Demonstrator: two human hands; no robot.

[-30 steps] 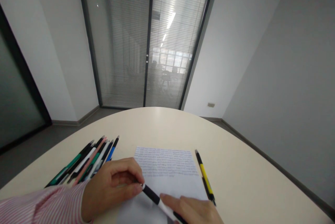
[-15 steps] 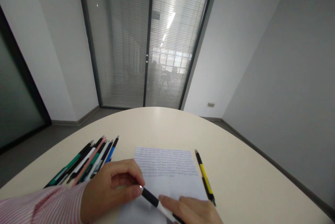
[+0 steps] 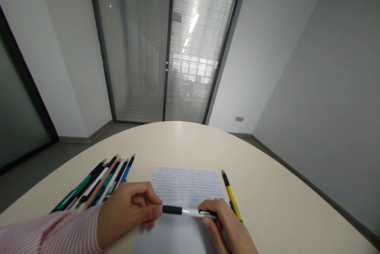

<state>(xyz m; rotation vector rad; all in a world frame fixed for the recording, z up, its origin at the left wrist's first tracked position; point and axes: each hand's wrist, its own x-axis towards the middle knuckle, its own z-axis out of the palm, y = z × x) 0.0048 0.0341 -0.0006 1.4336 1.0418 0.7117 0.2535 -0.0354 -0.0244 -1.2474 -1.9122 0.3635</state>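
A person sits at a pale rounded table (image 3: 267,174) and holds a black and white pen (image 3: 185,211) level between both hands, just above the near half of a sheet of paper (image 3: 187,184). The left hand (image 3: 127,210), in a pink striped sleeve (image 3: 50,232), pinches the pen's black end between thumb and fingers; the right hand (image 3: 225,226) closes its fingertips on the other end, near the clip. The far half of the sheet is filled with lines of small handwriting, while the near half, under the hands, looks blank, so it seems much of the page is written and some room is left. To the left of the sheet lies a fanned row of pens (image 3: 97,184) in green, pink, white, black and blue, close together and near the left hand. To the right, a yellow and black pen (image 3: 231,196) lies just beside the paper's right edge, close to the right hand. The far and right parts of the table are bare up to its curved edge, giving open room there; beyond stand a glass door with blinds (image 3: 166,48) and plain grey walls
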